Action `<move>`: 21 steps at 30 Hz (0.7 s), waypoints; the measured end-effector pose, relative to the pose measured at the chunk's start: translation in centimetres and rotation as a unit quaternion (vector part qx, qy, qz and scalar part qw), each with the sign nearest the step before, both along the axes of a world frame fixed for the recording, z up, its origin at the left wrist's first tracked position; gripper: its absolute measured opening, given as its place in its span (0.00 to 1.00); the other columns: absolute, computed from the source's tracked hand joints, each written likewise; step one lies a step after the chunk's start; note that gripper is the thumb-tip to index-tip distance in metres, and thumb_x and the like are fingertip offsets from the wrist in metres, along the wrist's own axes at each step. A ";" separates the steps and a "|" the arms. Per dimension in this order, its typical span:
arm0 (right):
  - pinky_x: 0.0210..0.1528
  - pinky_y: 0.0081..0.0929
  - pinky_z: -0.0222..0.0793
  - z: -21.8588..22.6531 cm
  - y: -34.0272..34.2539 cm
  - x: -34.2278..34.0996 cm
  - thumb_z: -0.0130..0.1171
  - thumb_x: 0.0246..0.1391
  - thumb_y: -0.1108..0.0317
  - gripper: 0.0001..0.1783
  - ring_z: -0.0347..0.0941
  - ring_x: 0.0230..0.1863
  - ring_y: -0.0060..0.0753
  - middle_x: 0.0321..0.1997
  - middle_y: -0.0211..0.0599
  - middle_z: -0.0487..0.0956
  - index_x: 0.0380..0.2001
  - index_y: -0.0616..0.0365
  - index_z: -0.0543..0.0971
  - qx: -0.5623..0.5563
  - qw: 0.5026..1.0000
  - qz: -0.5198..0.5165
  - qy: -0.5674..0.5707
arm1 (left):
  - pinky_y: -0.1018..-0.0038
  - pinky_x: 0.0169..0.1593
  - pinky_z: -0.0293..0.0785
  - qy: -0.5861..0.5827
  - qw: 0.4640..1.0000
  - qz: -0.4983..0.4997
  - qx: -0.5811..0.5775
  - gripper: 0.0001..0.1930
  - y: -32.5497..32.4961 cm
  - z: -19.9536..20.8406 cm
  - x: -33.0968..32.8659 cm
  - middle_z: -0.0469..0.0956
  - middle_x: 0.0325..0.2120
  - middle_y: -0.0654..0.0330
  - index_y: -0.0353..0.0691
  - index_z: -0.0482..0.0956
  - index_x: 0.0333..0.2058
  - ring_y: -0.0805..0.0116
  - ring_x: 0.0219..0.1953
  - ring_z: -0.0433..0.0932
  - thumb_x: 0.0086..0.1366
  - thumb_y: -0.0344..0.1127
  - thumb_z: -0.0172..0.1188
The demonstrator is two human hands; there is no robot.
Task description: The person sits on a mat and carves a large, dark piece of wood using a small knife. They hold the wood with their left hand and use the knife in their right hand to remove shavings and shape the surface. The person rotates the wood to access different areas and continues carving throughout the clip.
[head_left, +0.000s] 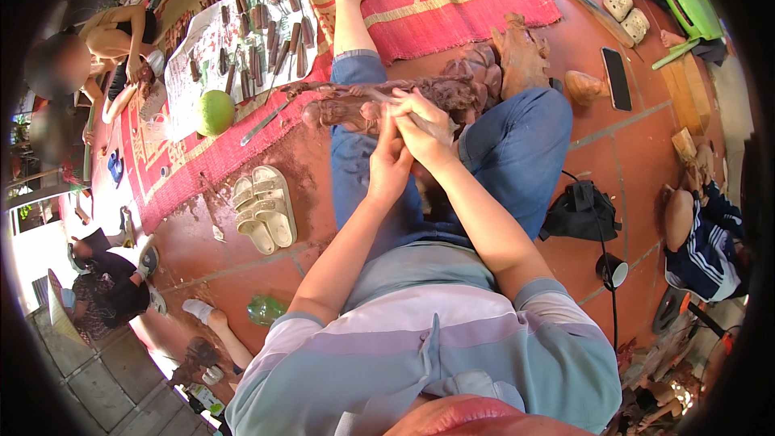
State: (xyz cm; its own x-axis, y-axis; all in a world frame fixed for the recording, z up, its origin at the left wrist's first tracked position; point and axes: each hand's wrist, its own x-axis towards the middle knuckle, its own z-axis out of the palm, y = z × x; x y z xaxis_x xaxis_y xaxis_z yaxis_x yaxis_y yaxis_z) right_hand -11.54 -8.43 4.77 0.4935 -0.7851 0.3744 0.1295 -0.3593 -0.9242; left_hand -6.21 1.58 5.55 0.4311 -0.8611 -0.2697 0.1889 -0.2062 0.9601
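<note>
A reddish-brown wood carving [467,90] with knobbly, figured relief lies across my bent legs. My right hand [423,131] is closed over its near side, fingers wrapped round what looks like a slim tool, mostly hidden. Just left of it and touching it, my left hand [391,163] has its fingers pinched together against the carving's near edge. What the left fingers hold, if anything, cannot be made out. A long thin blade-like tool [262,123] lies beyond the carving's left end, on the red mat's edge.
Several dark-handled carving tools [257,40] lie on a white sheet [187,85] beside a green round fruit [215,113]. Beige sandals [265,210] rest left; a phone [617,79], black bag [583,211] and cup [612,270] lie right. Other people sit at both sides.
</note>
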 end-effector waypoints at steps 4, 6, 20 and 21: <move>0.61 0.38 0.56 1.9 0.2 0.1 0.58 0.51 0.75 0.03 0.73 0.50 0.37 0.33 0.38 0.80 0.25 0.59 0.75 0.035 0.999 0.011 -0.015 | 0.81 0.27 0.70 -0.055 0.997 0.043 -0.027 0.39 -0.2 0.0 -0.1 0.76 0.29 0.62 0.51 0.37 0.66 0.79 0.22 0.72 0.62 0.21 0.46; 0.54 0.31 0.63 1.2 0.2 1.4 0.58 0.51 0.76 0.04 0.73 0.50 0.34 0.33 0.39 0.79 0.24 0.61 0.74 0.062 0.996 0.065 -0.022 | 0.83 0.23 0.68 -0.027 0.993 0.086 -0.077 0.38 -0.8 -1.2 -0.8 0.75 0.28 0.63 0.52 0.36 0.66 0.79 0.21 0.71 0.63 0.22 0.46; 0.55 0.35 0.63 0.4 -0.7 0.6 0.56 0.49 0.74 0.02 0.75 0.42 0.36 0.29 0.35 0.78 0.25 0.58 0.75 0.100 0.995 -0.011 -0.006 | 0.77 0.49 0.68 -0.044 0.998 -0.031 0.044 0.42 -0.5 -0.2 0.8 0.77 0.41 0.54 0.46 0.34 0.66 0.70 0.47 0.74 0.60 0.23 0.51; 0.54 0.33 0.64 1.2 0.1 0.9 0.55 0.49 0.75 0.01 0.75 0.40 0.34 0.28 0.36 0.78 0.25 0.59 0.75 0.181 0.979 0.042 -0.079 | 0.77 0.48 0.68 -0.090 0.996 -0.010 0.007 0.42 -0.2 -0.9 0.8 0.77 0.41 0.55 0.47 0.34 0.66 0.70 0.47 0.74 0.60 0.23 0.51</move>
